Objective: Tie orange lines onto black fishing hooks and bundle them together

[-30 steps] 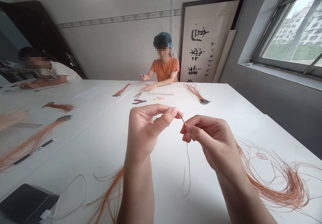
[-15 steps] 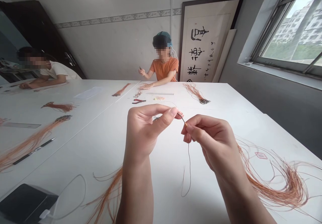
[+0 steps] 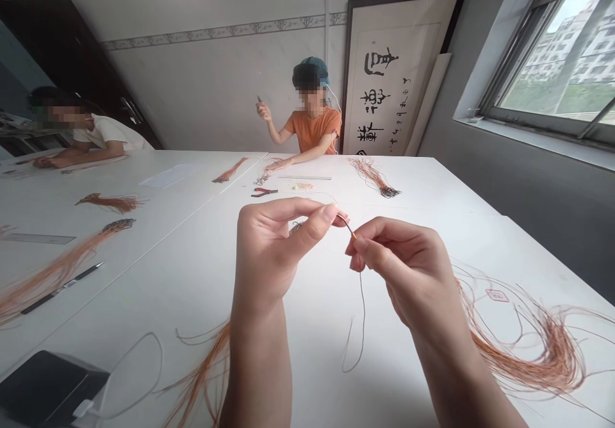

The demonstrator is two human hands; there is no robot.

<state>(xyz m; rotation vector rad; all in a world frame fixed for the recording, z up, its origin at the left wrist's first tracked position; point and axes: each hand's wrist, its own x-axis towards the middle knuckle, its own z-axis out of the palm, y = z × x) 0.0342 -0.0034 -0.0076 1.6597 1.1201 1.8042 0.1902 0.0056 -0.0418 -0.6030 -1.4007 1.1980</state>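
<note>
My left hand (image 3: 273, 245) pinches one end of a dark, thin curved piece (image 3: 344, 222) between thumb and forefinger. My right hand (image 3: 401, 252) grips its other end, where a small yellow-orange bit shows at the fingertips. From under the right fingers a thin strand (image 3: 364, 325) hangs in a loose loop above the white table. Whether the dark piece is a hook or a covered wire end I cannot tell. A bundle of copper-coloured strands (image 3: 560, 357) curves beside my right forearm. Another bundle (image 3: 204, 364) lies partly behind my left forearm.
Across the white table (image 3: 192, 274), a person in an orange top (image 3: 314, 127) holds a small tool. Red-handled pliers (image 3: 264, 192), a ruler (image 3: 305, 177) and further strand bundles (image 3: 377, 178) lie there. Left are a pen (image 3: 62, 288), a black box with a cable (image 3: 52, 386) and another person (image 3: 106, 136).
My hands keep the same pinch on the dark piece, barely shifted. The hanging strand has swung slightly. The person opposite has raised the hand with the tool.
</note>
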